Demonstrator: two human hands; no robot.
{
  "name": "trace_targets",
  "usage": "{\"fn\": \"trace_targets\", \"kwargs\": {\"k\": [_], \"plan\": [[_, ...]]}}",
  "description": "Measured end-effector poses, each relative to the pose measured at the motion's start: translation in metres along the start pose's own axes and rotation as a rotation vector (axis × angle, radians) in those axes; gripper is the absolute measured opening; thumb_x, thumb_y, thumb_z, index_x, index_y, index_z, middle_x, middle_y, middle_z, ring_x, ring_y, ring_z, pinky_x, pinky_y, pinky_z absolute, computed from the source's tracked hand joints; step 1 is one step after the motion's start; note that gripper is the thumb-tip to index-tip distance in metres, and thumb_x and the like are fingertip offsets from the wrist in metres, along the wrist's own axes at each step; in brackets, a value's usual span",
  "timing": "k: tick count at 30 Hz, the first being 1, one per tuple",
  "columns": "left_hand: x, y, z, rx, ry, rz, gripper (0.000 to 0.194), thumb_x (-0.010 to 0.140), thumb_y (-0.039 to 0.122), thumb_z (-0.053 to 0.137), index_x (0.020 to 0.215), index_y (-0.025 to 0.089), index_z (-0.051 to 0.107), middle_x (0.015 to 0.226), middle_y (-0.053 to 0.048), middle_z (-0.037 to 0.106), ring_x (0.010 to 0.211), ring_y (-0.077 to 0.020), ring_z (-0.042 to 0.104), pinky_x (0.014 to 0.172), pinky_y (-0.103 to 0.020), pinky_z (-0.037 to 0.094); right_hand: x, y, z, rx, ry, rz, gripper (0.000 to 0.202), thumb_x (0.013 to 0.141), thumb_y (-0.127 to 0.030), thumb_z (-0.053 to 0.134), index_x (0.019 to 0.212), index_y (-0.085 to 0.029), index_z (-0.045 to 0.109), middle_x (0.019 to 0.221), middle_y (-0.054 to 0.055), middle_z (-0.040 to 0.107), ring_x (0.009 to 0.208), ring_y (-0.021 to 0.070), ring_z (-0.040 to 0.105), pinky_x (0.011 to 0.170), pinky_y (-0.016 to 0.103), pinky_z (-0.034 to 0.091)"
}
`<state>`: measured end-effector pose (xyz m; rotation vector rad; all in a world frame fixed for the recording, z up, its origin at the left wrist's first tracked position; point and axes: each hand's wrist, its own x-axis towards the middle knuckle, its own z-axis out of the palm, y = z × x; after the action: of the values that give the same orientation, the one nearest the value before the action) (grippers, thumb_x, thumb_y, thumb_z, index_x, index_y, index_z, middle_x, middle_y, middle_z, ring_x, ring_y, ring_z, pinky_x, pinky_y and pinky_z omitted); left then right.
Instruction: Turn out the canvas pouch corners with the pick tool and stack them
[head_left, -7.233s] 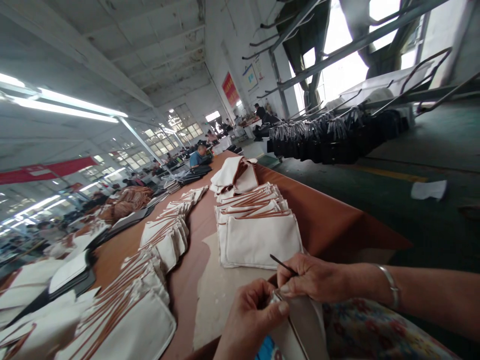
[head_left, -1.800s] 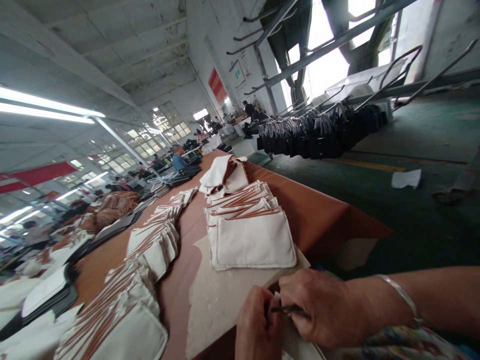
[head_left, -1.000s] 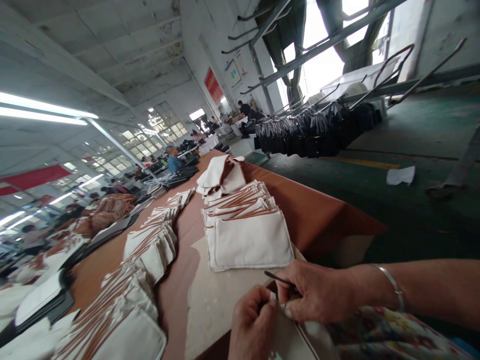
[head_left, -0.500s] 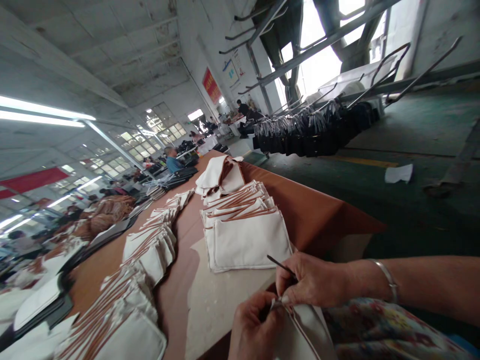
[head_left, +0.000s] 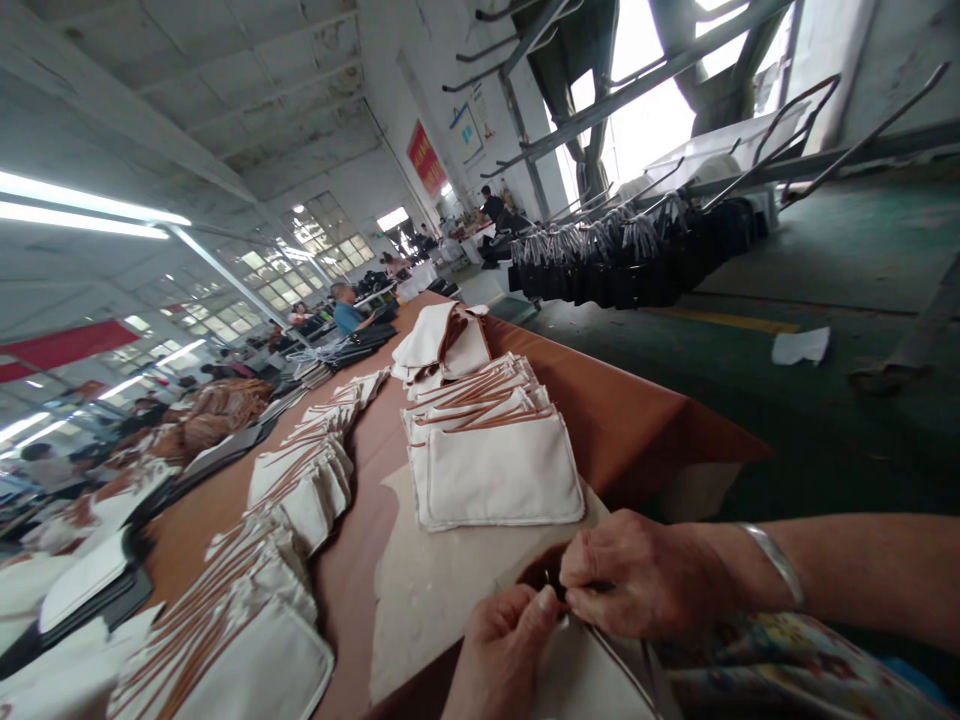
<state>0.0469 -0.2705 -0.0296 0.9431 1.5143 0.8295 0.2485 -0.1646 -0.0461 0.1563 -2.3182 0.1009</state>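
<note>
Low in the view, a white pouch [head_left: 581, 675] with a dark-edged seam is held near the table's edge. My left hand [head_left: 502, 645] pinches its top edge between thumb and fingers. Close beside it, my right hand [head_left: 637, 575], with a silver bangle at the wrist, has its fingers closed at the same edge. A thin dark tool [head_left: 594, 586] shows only in part between the right fingers; its kind is hidden. Just beyond the hands lies a stack of white pouches [head_left: 502, 475] with brown edges.
A long overlapping row of white pouches [head_left: 262, 650] runs along the left of the brown-covered table [head_left: 630, 400]. Folded white and brown pieces [head_left: 431, 340] lie at its far end. A metal rack [head_left: 592, 130] with black items [head_left: 637, 265] stands at right. A person [head_left: 346, 310] sits further back.
My right hand has turned, and the dark tool that stuck out past its fingers is now mostly hidden. My left thumb has shifted up along the pouch's edge.
</note>
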Motion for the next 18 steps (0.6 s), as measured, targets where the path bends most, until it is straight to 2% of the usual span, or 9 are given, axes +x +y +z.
{"fn": "trace_targets", "kwargs": {"k": [5,12,15,18], "plan": [[-0.002,0.000,0.000,0.111,-0.019,0.005,0.061,0.066,0.073,0.073,0.065,0.015,0.056,0.055,0.005,0.044,0.052,-0.0075,0.030,0.049,-0.023,0.018,-0.002,0.000,0.002,-0.082,0.040,-0.056,0.012,0.091,-0.015,0.055,0.084,-0.015,0.065,0.079,0.004,0.060,0.064,0.0142,0.052,0.054,0.028,0.036],[-0.012,0.014,0.003,0.288,-0.076,0.066,0.063,0.075,0.072,0.064,0.081,0.010,0.069,0.067,-0.001,0.054,0.062,-0.0123,0.041,0.054,-0.025,0.026,0.001,-0.001,-0.003,-0.060,0.047,-0.081,0.019,0.092,-0.015,0.051,0.081,-0.015,0.065,0.079,0.007,0.062,0.064,0.0147,0.052,0.056,0.028,0.039],[-0.017,0.024,0.007,0.449,-0.065,0.179,0.051,0.085,0.060,0.059,0.080,0.010,0.068,0.069,-0.002,0.054,0.065,-0.0141,0.044,0.058,-0.025,0.031,-0.001,-0.003,0.001,0.009,0.016,-0.036,0.021,0.096,-0.018,0.046,0.084,-0.015,0.063,0.082,0.008,0.063,0.065,0.0151,0.052,0.058,0.028,0.041],[-0.021,0.033,0.012,0.604,-0.029,0.274,0.036,0.089,0.042,0.053,0.073,0.013,0.066,0.067,-0.001,0.053,0.064,-0.0141,0.046,0.059,-0.025,0.034,-0.005,-0.006,0.008,0.199,0.003,0.059,0.021,0.096,-0.015,0.040,0.087,-0.015,0.059,0.085,0.009,0.063,0.074,0.0164,0.056,0.066,0.027,0.046]]}}
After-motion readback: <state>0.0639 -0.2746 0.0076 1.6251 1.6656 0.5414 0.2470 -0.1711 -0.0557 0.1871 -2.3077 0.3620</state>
